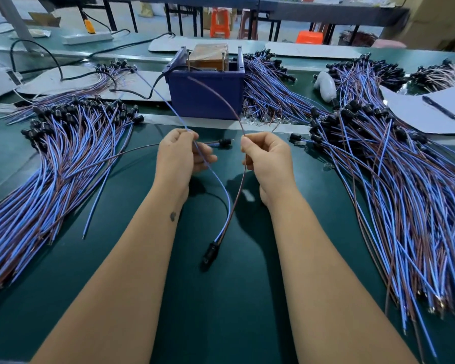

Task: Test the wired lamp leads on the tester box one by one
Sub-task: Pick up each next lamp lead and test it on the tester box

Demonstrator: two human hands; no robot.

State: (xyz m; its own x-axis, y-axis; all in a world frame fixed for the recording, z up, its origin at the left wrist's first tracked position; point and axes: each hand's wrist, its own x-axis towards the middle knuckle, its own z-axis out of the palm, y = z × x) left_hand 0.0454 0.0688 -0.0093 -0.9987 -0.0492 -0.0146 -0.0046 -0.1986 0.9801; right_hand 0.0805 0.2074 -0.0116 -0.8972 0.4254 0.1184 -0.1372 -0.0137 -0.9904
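Note:
My left hand (180, 156) pinches the blue wire (221, 183) of one lamp lead. My right hand (265, 160) pinches the same lead's brown wire (238, 195). Both wires run down between my forearms to a black lamp socket (210, 254) hanging low over the green mat. Their free ends rise toward the blue tester box (206, 94) at the back centre; the brown end reaches near the box's top, the blue end points up left of it. A second lead's black socket (225, 142) lies between my hands.
A big pile of blue-and-brown leads (63, 158) lies on the left, and a larger pile (405, 179) fans out on the right. Paper with a pen (440, 107) sits at far right. A white bulb (326, 86) lies behind. A black cable (132, 91) runs to the box.

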